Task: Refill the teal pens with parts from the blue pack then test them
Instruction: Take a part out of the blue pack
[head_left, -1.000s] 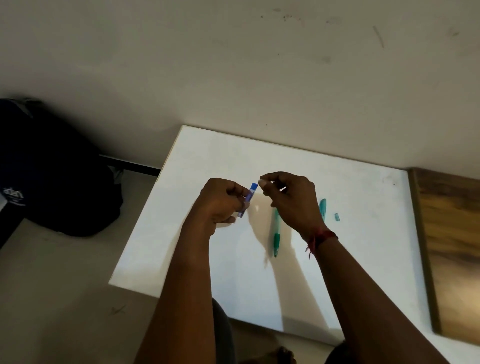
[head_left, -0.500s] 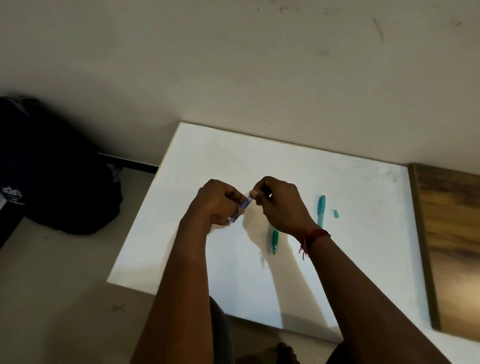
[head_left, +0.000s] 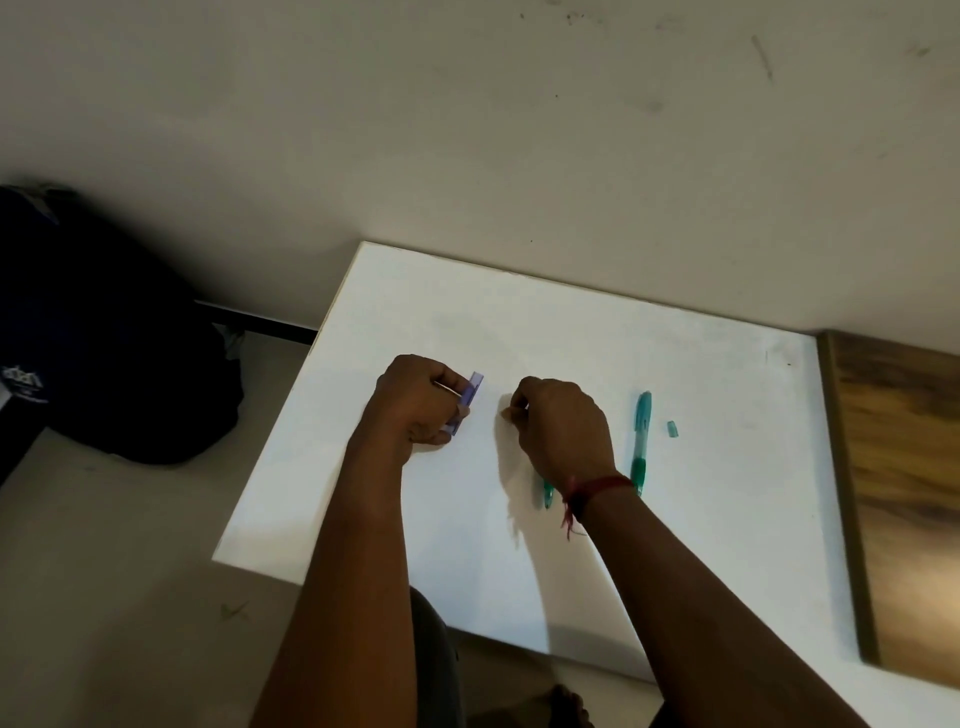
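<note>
The hands are parting from the pack's mouth: the left hand (head_left: 421, 405) is gripping the small translucent blue plastic pack (head_left: 471, 396), while the right hand (head_left: 563, 428), near it, is pinching its fingertips together. Whether they hold a drawn-out part, I cannot tell. One slim teal plastic pen (head_left: 641, 441) is lying just right of the right hand, and a second teal pen (head_left: 548, 496) is lying under its wrist, both probably awaiting refilling.

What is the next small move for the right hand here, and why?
Probably the right hand should reach for the teal pen lying beside it on the white table. The left hand grips the blue pack, and no pen is held yet. Whether its pinched fingers hold a part is unclear.
</note>
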